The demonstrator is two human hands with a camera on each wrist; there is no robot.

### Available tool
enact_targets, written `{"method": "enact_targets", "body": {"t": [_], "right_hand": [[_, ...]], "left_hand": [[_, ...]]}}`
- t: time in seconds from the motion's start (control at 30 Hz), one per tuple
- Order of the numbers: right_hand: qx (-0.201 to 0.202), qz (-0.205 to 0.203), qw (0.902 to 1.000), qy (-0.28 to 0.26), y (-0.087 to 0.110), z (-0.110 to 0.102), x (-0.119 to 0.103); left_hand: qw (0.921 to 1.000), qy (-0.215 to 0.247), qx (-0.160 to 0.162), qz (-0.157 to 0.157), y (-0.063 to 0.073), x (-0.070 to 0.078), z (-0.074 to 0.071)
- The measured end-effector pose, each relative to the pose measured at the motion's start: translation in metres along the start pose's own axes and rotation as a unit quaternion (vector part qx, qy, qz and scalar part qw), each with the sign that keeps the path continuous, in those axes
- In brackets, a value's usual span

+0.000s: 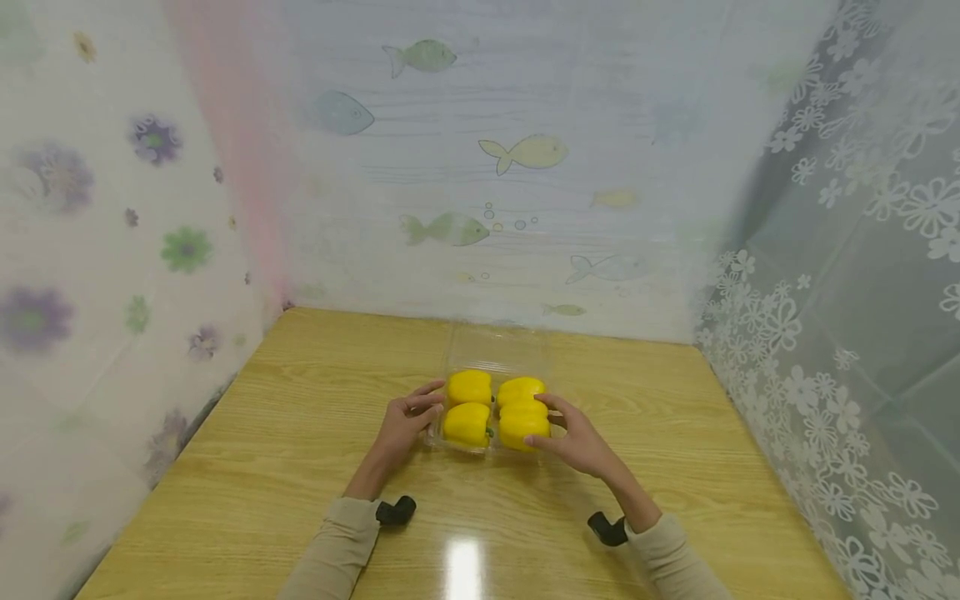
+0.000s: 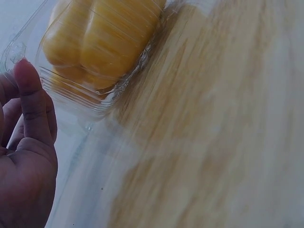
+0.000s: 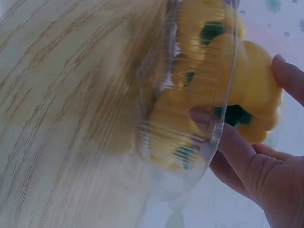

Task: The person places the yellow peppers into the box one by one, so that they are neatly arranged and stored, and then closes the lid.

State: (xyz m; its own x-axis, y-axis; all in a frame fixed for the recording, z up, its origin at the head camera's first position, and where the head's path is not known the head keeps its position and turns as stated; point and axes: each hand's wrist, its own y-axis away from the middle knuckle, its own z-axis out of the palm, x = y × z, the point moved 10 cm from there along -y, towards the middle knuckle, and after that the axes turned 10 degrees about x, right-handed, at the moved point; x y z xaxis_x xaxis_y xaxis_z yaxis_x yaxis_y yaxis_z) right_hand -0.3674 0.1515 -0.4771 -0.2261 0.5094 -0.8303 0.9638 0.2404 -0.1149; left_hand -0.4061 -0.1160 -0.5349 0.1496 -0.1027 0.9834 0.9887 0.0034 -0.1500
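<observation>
A clear plastic clamshell box (image 1: 448, 447) lies on the table with several yellow bell peppers inside. Its see-through lid (image 1: 498, 343) is folded back toward the wall. At the box's left rim my left hand (image 1: 402, 427) pinches the plastic edge, thumb tip at the corner in the left wrist view. My right hand (image 1: 579, 437) holds the front right bell pepper (image 1: 517, 427) between thumb and fingers. In the right wrist view this bell pepper (image 3: 256, 80) stands higher than the box rim, its green stem showing. Two bell peppers (image 1: 467, 425) sit in the left half.
The wood-grain table (image 1: 337, 358) extends around the box on every side. Behind it hangs a fish-print sheet (image 1: 480, 192), with flowered sheets (image 1: 97, 250) at the left and right. Black wrist mounts (image 1: 396, 511) stick out from both sleeves.
</observation>
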Motion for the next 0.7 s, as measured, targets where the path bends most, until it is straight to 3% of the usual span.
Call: {"method": "enact_targets", "body": {"t": [0.23,0.5,0.7], "right_hand": [[-0.013,-0.022,0.9997,0.0,0.0006,0.0009,-0.0066],[-0.025,0.008,0.9996,-0.012,-0.0019,0.0018,-0.0002],[-0.027,0.0,0.9995,-0.019,-0.003,0.0027,-0.0004]], "left_hand": [[1.0,0.007,0.001,-0.005,0.0,0.0,0.0005],[1.0,0.002,-0.002,0.0,-0.0008,-0.0007,0.0004],[1.0,0.005,-0.004,0.002,-0.0017,-0.0015,-0.0006]]}}
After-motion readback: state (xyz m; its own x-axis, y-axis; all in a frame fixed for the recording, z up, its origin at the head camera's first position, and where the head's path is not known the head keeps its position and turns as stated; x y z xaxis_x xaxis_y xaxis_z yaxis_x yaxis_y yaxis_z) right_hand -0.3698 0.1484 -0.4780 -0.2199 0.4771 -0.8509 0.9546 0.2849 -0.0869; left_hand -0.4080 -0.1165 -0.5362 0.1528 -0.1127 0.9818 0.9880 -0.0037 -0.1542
